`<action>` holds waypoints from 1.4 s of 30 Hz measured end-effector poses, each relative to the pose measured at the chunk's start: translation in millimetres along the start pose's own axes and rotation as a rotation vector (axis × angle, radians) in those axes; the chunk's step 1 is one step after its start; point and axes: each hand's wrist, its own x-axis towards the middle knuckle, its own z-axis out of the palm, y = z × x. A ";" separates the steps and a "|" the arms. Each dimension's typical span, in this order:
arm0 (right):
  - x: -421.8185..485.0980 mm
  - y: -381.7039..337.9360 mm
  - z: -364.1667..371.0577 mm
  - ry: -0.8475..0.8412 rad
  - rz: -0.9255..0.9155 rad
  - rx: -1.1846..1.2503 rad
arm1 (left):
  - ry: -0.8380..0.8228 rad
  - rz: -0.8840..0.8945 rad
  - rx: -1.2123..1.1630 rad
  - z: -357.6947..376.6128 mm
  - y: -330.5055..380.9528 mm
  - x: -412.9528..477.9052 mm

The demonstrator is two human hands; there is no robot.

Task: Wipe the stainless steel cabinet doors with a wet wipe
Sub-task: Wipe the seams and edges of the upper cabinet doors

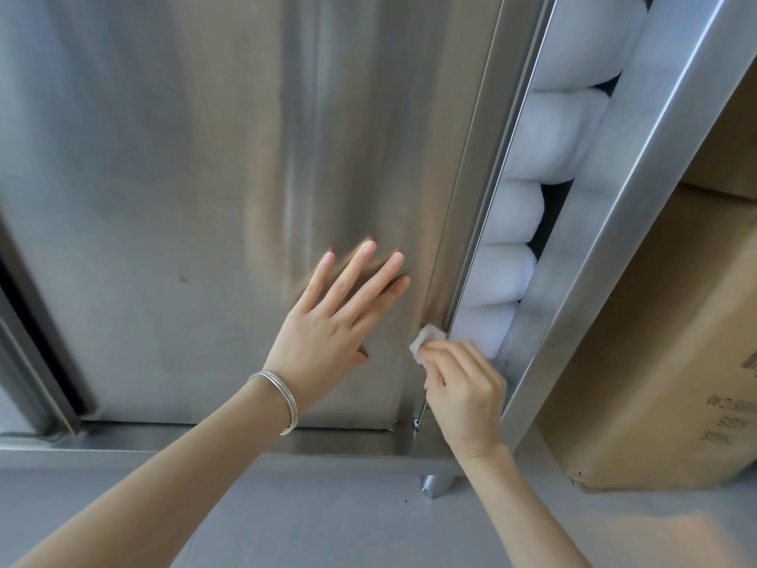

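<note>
Pinching a bunched wet wipe (426, 343) in the right hand (465, 397), pressed to the right edge of the cabinet door (196, 166), low down near its bottom rail. Bracing with the left hand (327, 325), fingers straight and flat on the door face, just left of the wipe. Long axis of that edge: up and away toward far right, nearest the right hand, so probably stroking upward next. Counted: two hands, one wipe, one door face fully seen, five white rolls (549, 145) stacked right of it, one cardboard box (655, 362).
</note>
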 end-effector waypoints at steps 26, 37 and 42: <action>-70.0 8.0 -49.5 -0.488 0.385 0.208 | 0.041 -0.008 -0.029 3.6 19.6 8.3; -62.5 18.0 -101.5 -0.555 0.470 0.231 | 0.021 -0.003 -0.008 -3.8 56.2 29.9; -68.2 33.8 -119.1 -0.542 0.615 0.264 | -0.015 -0.001 0.009 -5.1 64.1 35.0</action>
